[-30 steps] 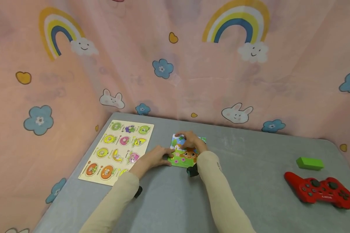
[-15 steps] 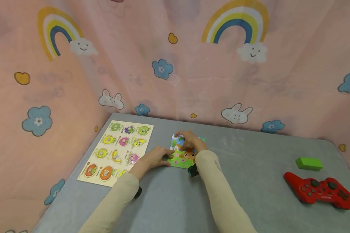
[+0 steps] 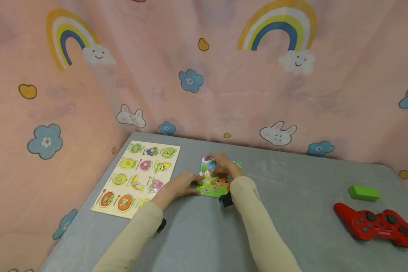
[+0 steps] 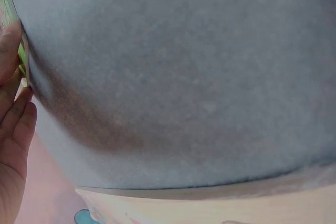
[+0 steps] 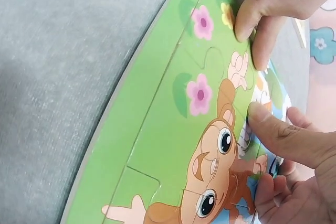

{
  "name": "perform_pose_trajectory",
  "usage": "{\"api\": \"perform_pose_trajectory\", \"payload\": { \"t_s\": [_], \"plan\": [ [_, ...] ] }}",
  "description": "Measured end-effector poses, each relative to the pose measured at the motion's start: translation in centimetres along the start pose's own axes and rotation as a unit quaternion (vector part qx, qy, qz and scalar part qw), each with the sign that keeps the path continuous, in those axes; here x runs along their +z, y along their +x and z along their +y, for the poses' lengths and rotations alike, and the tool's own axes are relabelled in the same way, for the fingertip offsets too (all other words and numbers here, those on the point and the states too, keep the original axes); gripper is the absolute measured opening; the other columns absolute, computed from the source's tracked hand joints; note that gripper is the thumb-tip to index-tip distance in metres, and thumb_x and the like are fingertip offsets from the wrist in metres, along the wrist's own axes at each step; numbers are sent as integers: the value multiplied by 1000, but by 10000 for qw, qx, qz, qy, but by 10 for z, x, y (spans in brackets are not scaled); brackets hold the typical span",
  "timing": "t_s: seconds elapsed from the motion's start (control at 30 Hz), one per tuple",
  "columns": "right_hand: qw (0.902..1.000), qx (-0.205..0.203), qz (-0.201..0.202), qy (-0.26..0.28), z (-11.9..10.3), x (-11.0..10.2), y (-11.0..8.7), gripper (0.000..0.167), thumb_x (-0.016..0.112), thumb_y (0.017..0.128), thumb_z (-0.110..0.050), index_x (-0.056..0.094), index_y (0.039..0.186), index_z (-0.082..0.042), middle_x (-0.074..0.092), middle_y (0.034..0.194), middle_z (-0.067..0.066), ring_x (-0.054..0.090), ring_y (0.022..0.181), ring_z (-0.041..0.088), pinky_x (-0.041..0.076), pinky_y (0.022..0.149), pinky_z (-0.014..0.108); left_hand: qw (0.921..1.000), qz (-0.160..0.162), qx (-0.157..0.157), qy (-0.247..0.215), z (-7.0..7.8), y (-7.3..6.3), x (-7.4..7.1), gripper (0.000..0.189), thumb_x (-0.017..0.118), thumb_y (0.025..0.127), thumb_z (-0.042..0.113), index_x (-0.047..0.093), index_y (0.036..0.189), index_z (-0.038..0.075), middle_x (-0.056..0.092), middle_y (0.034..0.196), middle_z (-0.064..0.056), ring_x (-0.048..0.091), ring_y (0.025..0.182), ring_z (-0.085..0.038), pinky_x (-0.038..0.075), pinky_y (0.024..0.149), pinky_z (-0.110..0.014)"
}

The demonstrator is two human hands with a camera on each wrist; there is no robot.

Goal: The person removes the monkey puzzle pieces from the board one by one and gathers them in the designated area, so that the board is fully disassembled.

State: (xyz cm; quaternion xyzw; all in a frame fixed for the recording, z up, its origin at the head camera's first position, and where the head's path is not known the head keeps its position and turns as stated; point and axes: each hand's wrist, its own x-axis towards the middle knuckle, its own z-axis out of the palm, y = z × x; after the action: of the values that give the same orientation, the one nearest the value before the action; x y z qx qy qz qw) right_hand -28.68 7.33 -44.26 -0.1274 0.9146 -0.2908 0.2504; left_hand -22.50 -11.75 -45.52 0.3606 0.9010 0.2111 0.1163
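Observation:
A jigsaw puzzle [image 3: 210, 190] with a cartoon monkey, pink flowers and green grass lies in the middle of the grey table. My left hand [image 3: 181, 184] grips its left side, thumb at the near corner and fingertips on the picture. In the right wrist view, the thumb of my right hand [image 5: 299, 156] presses on the picture above the monkey's head. The other fingers of that hand curl toward the puzzle's far edge, and the hand covers part of the upper picture. Only the puzzle's edge [image 4: 24, 59] shows beside the left fingers in the left wrist view.
A cream fruit peg board [image 3: 140, 192] lies left of the puzzle, partly behind the left forearm. On the right are a green block [image 3: 363, 193] and a red game controller [image 3: 375, 225]. A pink patterned curtain [image 3: 224, 102] hangs behind the grey table [image 3: 292, 196].

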Motion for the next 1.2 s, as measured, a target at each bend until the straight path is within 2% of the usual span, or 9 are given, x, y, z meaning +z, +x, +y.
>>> {"api": "perform_pose_trajectory", "payload": {
  "t_s": [0.1, 0.27, 0.37, 0.47, 0.63, 0.8, 0.93, 1.03, 1.2],
  "plan": [
    [10000, -42, 31, 13, 1, 0, 0, 56, 76, 80, -3, 50, 127, -16, 29, 140, 29, 37, 120, 41, 37, 99, 56, 10000, -6, -6, 32, -1, 1, 1, 41, 74, 83, 23, 67, 117, 2, 72, 105, -4, 62, 107, -19, 46, 94, -34],
    [9976, -596, 256, 243, 7, 4, -1, 59, 75, 80, 1, 47, 130, -12, 38, 139, 26, 39, 123, 41, 38, 98, 53, 10000, 6, -27, 17, -4, 2, 2, 42, 75, 83, 22, 66, 118, 1, 71, 106, -4, 62, 108, -19, 46, 94, -34],
    [9916, -896, 544, 763, 14, 9, -4, 58, 74, 80, 4, 50, 131, -8, 48, 130, 24, 51, 98, 34, 45, 82, 42, 10000, 39, 6, -27, -4, 2, 1, 39, 75, 83, 21, 68, 115, 2, 70, 109, -7, 62, 109, -21, 46, 94, -35],
    [9820, -1127, 899, 1221, 22, 16, -7, 54, 75, 80, 2, 54, 130, -5, 55, 113, 18, 43, 68, 21, 38, 63, 31, 10000, 69, 35, -24, -4, 1, 0, 36, 75, 82, 21, 69, 112, 2, 70, 110, -8, 61, 110, -23, 46, 95, -36],
    [9711, -1469, 1264, 1392, 28, 24, -8, 44, 74, 84, -8, 60, 125, -1, 58, 95, 14, 32, 55, 13, 32, 53, 25, 9999, 78, 82, 52, -3, 0, 1, 34, 75, 82, 22, 70, 110, 2, 69, 111, -9, 61, 110, -23, 46, 94, -36],
    [9694, -1280, 1431, 1531, 30, 23, -11, 37, 69, 89, -11, 62, 124, -2, 61, 106, 16, 41, 62, 17, 36, 58, 27, 9999, 69, 126, 90, 0, 2, 1, 35, 75, 83, 22, 70, 111, 2, 69, 112, -9, 61, 111, -23, 46, 95, -35],
    [9640, -1220, 1494, 1831, 37, 17, -15, 38, 69, 88, -11, 62, 124, -2, 61, 113, 19, 58, 85, 26, 49, 74, 35, 9999, 49, 111, 56, 0, 2, 2, 40, 75, 83, 21, 68, 115, 0, 70, 110, -9, 61, 111, -24, 46, 95, -36],
    [9537, -1243, 1440, 2330, 46, 12, -16, 40, 71, 87, -8, 61, 124, 1, 61, 117, 22, 62, 96, 30, 51, 79, 40, 10000, 31, 78, 17, 0, 2, 2, 40, 75, 83, 21, 67, 116, 0, 69, 112, -9, 60, 112, -24, 45, 96, -36],
    [9313, -1066, 1287, 3237, 64, 6, -19, 43, 73, 83, -5, 62, 124, 1, 64, 113, 24, 67, 85, 22, 54, 71, 33, 10000, 37, 41, -51, -1, 1, 1, 37, 76, 82, 20, 69, 113, 1, 66, 118, -11, 59, 114, -25, 44, 97, -36]
  ]
}}
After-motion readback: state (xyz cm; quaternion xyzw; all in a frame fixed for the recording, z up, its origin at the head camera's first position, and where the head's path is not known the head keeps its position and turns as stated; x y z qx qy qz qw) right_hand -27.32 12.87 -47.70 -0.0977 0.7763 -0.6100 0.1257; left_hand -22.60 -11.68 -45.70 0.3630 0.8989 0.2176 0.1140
